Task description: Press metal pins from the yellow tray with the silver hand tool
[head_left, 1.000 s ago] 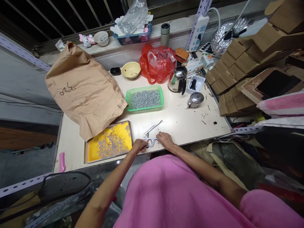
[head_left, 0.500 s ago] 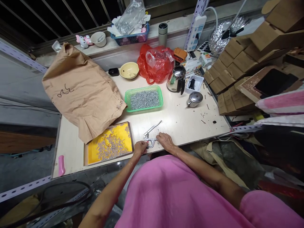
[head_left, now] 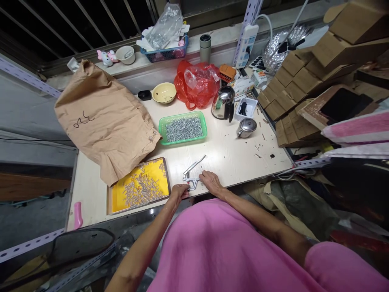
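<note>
A small metal lever tool (head_left: 192,185) stands near the table's front edge, with its long thin lever (head_left: 196,163) raised up to the right. My left hand (head_left: 179,191) is at its lower left, thumb and fingers pinched together by a small red spot on the tool. What they hold is too small to make out. On the tool's right, my right hand (head_left: 211,181) rests on the table with its fingers bent and together. Its fingertips are at the end of the tool's frame; anything under them is hidden. Left of my left hand lies a yellow-lined tray (head_left: 117,198) of small metal pins (head_left: 141,190).
A green basket (head_left: 162,132) of small metal parts sits beyond the tool. A brown paper sack (head_left: 106,121) overlaps the yellow tray's back edge. Farther back are a red plastic bag (head_left: 194,91), a steel kettle (head_left: 223,104) and a lidded metal cup (head_left: 246,127). Cardboard boxes (head_left: 291,93) are stacked at right.
The view has shifted slightly. My left fingers have moved a little against the tool's lower left; my right hand and the raised lever look much the same.
</note>
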The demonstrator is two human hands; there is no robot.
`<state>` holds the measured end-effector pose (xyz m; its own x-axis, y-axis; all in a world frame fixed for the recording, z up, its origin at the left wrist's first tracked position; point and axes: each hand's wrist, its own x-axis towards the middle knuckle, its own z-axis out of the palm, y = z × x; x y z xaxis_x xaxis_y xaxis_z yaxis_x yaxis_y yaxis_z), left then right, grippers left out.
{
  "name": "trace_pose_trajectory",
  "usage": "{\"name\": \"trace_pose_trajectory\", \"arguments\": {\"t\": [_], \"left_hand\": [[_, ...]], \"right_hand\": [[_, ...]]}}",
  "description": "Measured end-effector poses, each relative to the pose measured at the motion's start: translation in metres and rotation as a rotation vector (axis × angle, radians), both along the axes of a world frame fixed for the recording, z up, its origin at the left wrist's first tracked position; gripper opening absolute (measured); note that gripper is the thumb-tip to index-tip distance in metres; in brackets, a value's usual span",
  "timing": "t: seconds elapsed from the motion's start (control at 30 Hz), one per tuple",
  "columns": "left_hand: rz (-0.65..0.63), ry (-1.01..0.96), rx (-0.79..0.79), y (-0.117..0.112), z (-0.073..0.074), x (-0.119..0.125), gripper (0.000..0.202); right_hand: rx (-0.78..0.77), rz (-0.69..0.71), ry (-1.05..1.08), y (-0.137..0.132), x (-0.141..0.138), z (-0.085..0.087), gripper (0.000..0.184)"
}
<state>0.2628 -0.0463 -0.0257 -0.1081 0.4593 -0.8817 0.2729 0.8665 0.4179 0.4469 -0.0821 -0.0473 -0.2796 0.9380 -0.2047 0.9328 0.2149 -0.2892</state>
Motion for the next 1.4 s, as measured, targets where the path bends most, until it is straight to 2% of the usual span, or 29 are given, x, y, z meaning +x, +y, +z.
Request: {"name": "trace_pose_trajectory", "arguments": {"t": [0.23, 0.4, 0.53, 0.63, 0.7, 0.87, 1.03, 1.1, 1.23, 1.3, 1.4], "left_hand": [[0.003, 0.007, 0.059, -0.002, -0.001, -0.001, 0.022], [-0.18, 0.158, 0.152, -0.002, -0.002, 0.002, 0.011], [-0.161, 0.14, 0.097, 0.0, -0.002, 0.002, 0.01], [-0.321, 0.194, 0.183, 0.001, 0.001, 0.001, 0.009], [-0.37, 0.21, 0.193, 0.003, 0.003, 0.0, 0.01], [-0.208, 0.084, 0.04, 0.008, 0.002, -0.005, 0.014], [-0.229, 0.042, 0.022, 0.013, -0.001, -0.009, 0.016], [-0.248, 0.033, 0.011, 0.015, -0.001, -0.01, 0.015], [-0.29, 0.049, -0.018, 0.017, -0.002, -0.01, 0.012], [-0.291, 0.054, -0.023, 0.018, -0.003, -0.01, 0.011], [-0.261, 0.046, -0.016, 0.017, -0.003, -0.009, 0.013]], "right_hand": [[-0.006, -0.019, 0.007, 0.0, 0.0, 0.002, 0.021], [-0.011, -0.019, 0.008, 0.001, 0.0, 0.002, 0.021], [-0.018, -0.019, 0.003, 0.001, 0.0, 0.002, 0.022], [-0.024, -0.017, 0.002, 0.001, 0.0, 0.001, 0.022], [-0.029, -0.018, 0.003, 0.001, 0.0, 0.001, 0.022], [-0.03, -0.026, 0.005, 0.001, -0.001, 0.003, 0.022], [-0.056, -0.073, 0.042, 0.004, 0.001, 0.008, 0.018], [-0.036, -0.106, 0.08, 0.011, 0.005, 0.011, 0.035], [-0.027, -0.096, 0.096, 0.033, 0.019, 0.014, 0.098], [-0.062, -0.037, 0.067, 0.044, 0.025, 0.015, 0.111], [-0.083, 0.037, 0.035, 0.054, 0.031, 0.016, 0.114]]}}
